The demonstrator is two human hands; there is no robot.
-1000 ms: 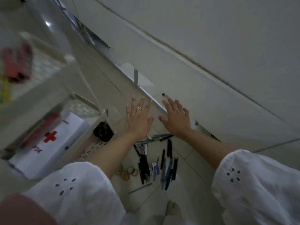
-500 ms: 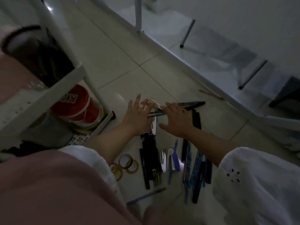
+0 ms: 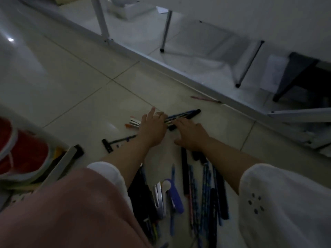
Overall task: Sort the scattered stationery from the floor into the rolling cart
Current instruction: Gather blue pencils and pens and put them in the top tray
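Cart shelf (image 3: 61,167) holding red tub (image 3: 23,151), left hand (image 3: 152,130) and right hand (image 3: 192,136) flat, fingers straight, on floor pens (image 3: 186,114)

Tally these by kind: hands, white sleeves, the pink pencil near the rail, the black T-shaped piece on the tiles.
Hands: 2, the left hand and the right hand
White sleeves: 2, the left sleeve and the right sleeve
Pink pencil: 1
Black T-shaped piece: 1
Total: 6
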